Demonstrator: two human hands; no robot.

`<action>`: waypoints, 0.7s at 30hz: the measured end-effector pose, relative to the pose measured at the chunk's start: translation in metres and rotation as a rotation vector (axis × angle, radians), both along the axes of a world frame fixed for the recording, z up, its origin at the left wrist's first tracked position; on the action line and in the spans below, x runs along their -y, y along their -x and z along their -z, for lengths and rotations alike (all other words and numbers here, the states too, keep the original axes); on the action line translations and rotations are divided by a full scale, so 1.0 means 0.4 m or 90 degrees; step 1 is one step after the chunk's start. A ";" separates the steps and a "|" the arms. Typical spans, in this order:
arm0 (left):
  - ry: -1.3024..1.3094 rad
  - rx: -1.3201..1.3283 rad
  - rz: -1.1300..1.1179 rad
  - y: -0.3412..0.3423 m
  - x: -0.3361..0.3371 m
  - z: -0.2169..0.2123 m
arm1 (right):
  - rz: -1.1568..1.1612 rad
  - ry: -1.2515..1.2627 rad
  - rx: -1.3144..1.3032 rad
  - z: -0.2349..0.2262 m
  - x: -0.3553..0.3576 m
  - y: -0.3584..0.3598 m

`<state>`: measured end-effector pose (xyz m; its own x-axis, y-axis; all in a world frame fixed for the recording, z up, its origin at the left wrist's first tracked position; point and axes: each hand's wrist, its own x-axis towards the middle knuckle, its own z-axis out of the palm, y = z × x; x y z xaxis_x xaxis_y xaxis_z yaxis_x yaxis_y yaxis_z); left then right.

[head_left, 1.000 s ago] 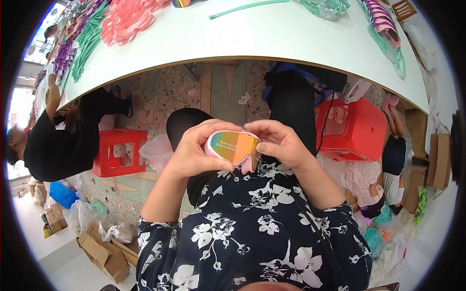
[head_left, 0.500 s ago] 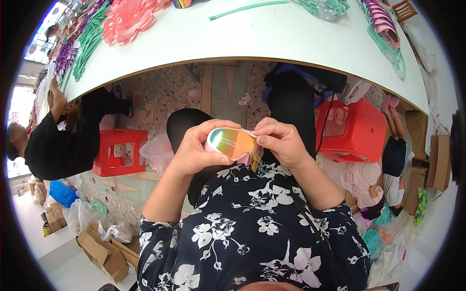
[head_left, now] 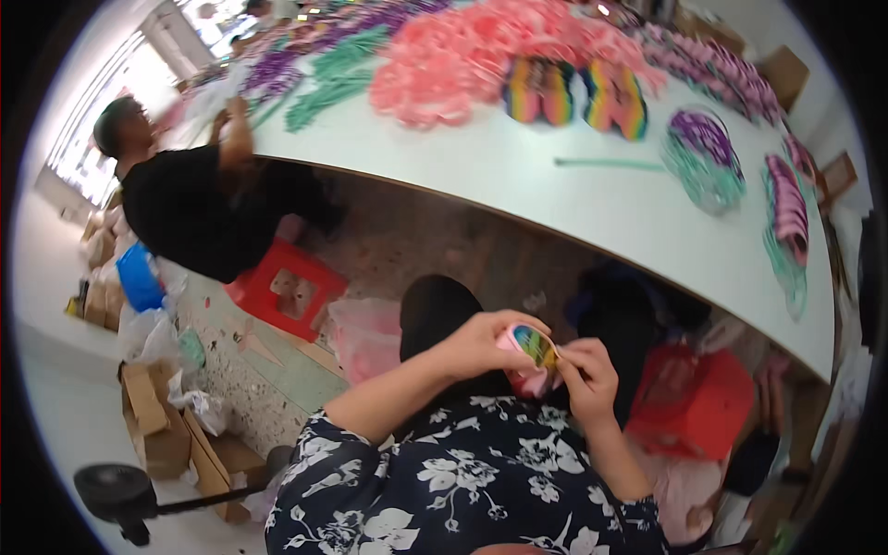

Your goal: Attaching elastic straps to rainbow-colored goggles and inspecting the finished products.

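A pair of swim goggles [head_left: 531,344] with a pink frame and rainbow mirrored lenses is held above my lap. My left hand [head_left: 486,341] grips one side of it, fingers over the top rim and thumb below. At the other side, my right hand [head_left: 592,375] pinches the frame's edge between thumb and fingers. The lenses are tilted and partly covered by my fingers, and motion blurs the details.
Across the white table [head_left: 444,166] lie pink frames [head_left: 435,74], rainbow lens stacks [head_left: 539,91], green straps [head_left: 338,74] and a bagged bundle [head_left: 705,157]. Red stools [head_left: 291,289] stand below. A person in black [head_left: 190,208] works at the left. Cardboard boxes [head_left: 157,416] sit lower left.
My view has swung so more of the table shows, and my hands appear lower and farther right. The goggles are turned, their lens less face-on. Both hands keep their hold.
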<state>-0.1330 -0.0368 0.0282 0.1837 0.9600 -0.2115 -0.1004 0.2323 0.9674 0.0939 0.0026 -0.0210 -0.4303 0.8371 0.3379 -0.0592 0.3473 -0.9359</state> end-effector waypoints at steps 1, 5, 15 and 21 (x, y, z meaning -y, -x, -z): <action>0.014 0.006 -0.002 -0.004 0.000 -0.002 | 0.022 -0.056 0.024 -0.017 0.005 0.001; 0.018 0.026 0.010 0.003 0.017 -0.004 | 0.028 0.055 -0.020 -0.002 0.012 0.014; -0.032 0.051 0.010 0.017 0.025 0.019 | -0.035 0.168 -0.109 -0.021 0.012 0.025; -0.047 0.042 0.047 0.032 0.038 0.002 | -0.121 0.291 -0.177 0.005 -0.005 0.026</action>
<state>-0.1460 -0.0520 0.0272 0.2657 0.9557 -0.1264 -0.1495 0.1704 0.9740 0.0835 0.0044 -0.0230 -0.5339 0.8416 0.0818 -0.3467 -0.1296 -0.9290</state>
